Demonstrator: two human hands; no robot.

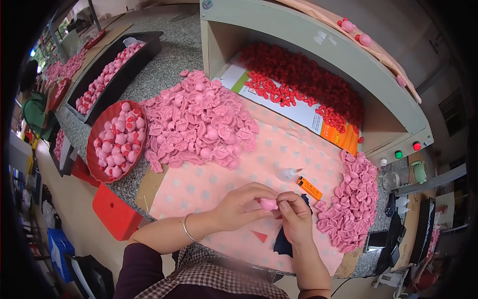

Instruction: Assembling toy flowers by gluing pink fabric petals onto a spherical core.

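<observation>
Red bowl of pink pieces at left; large pink heap beside it. Left hand, fingers pinched on a small pink piece above the tabletop. Right hand, fingers closed, touched the same piece. Smaller pink heap at right.

A: Cam setup?
B: Single head-worn fisheye, looking steeply down and forward at the worktop, close range. Forearms enter at 6 o'clock.
A: Coverage?
B: Shelf unit at 1 o'clock, floor at 8. Edges bend near rim. No second view.
</observation>
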